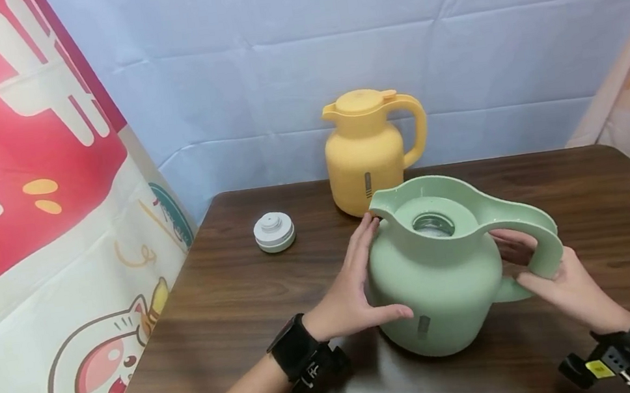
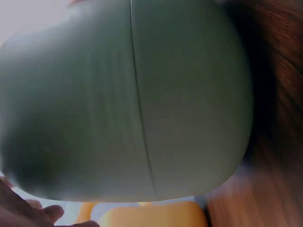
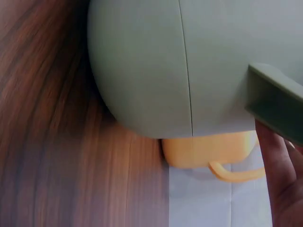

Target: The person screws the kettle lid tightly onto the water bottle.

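Left fingers [image 1: 359, 243] splay wide against the green jug [image 1: 437, 280]; right fingers [image 1: 515, 244] lie behind its handle [image 1: 547, 252], grip unclear.

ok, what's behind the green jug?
The yellow jug, its lower right covered by the green jug. The right hand is partly behind it too, fingertips hidden in the head view.

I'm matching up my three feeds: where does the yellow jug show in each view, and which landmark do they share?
Head: the yellow jug stands whole in the upper middle, just right of centre.
Left wrist: the yellow jug is cut off by the bottom edge, near the middle.
Right wrist: the yellow jug is partly hidden, right of centre in the lower half.
Shared landmark: the green jug, large in both wrist views.
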A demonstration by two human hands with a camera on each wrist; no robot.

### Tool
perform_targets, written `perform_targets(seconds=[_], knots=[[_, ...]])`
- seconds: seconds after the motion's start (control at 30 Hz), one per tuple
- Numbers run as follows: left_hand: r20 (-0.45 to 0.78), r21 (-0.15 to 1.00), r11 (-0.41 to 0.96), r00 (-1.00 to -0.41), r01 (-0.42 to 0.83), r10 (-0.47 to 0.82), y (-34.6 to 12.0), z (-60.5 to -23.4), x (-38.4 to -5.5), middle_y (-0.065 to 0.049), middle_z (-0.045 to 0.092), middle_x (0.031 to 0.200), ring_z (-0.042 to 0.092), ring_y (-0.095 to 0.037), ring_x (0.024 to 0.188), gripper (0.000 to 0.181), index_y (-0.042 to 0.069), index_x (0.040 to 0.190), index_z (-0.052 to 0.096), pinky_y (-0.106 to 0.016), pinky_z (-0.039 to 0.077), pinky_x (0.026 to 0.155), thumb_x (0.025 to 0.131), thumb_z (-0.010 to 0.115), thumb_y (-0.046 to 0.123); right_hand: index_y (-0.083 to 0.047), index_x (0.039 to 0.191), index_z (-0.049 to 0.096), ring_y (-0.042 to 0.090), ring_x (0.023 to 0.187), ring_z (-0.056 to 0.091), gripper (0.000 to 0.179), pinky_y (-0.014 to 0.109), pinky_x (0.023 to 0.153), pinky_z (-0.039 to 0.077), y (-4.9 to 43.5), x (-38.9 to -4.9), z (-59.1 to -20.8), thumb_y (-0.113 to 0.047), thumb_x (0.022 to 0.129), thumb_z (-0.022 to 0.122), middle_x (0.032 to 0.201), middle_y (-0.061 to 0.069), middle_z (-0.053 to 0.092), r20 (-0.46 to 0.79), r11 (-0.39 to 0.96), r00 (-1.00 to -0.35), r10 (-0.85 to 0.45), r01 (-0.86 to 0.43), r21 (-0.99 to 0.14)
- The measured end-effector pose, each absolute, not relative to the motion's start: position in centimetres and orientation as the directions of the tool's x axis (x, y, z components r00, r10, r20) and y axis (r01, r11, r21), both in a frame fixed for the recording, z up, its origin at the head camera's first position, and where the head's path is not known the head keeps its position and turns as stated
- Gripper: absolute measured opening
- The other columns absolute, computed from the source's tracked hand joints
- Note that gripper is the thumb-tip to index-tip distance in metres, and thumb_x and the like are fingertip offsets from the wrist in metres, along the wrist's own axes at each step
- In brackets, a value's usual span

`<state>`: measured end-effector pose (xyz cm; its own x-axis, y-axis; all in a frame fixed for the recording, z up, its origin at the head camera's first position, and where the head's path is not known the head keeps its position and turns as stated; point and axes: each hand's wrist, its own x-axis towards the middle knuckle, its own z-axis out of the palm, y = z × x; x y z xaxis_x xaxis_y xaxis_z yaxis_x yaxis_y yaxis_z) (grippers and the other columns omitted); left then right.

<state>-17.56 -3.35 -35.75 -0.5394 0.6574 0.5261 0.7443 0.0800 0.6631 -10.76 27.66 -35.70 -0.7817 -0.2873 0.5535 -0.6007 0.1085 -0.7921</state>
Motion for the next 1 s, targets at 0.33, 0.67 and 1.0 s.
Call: perform_targets(seconds=[0.33,0.67,1.0], knots=[[0.557,0.633,0.120,-0.558,0.765,0.615,-4.0,-36.0,-17.2,-0.003,0.014,0.152,0.020,-0.020,0.139,0.112,0.019,0.153,0.012,-0.042,0.028,0.107,0.068,0.076,0.057,0.002,0.138,0.044,0.001,0.118,0.050,0.059,0.016,0.090,0.042,26.1,-10.7,-35.5,0.024,0.083,0.046,0.132,-0.010,0.054,0.504,0.246,-0.829,-0.241,-0.555,-0.795],[0.546,0.613,0.188,-0.584,0.767,0.601,-6.3,-36.3,-15.0,-0.002,0.021,0.148,0.028,-0.020,0.134,0.129,0.019,0.152,0.019,-0.038,0.032,0.105,0.048,0.095,0.022,-0.005,0.133,0.051,-0.006,0.111,0.052,0.051,0.014,0.085,0.043,24.0,-9.0,-36.4,0.013,0.086,0.057,0.126,-0.020,0.054,0.441,0.443,-0.882,-0.167,-0.467,-0.765],[0.503,0.460,0.341,-0.557,0.820,0.661,-8.6,-35.5,-15.3,-0.005,0.021,0.151,0.028,-0.023,0.136,0.111,0.018,0.151,0.019,-0.051,0.024,0.108,0.066,0.076,0.063,-0.005,0.132,0.054,-0.005,0.110,0.053,0.046,0.014,0.082,0.044,23.2,-9.1,-36.4,0.010,0.088,0.057,0.124,-0.018,0.056,0.417,0.427,-0.900,-0.129,-0.430,-0.796]])
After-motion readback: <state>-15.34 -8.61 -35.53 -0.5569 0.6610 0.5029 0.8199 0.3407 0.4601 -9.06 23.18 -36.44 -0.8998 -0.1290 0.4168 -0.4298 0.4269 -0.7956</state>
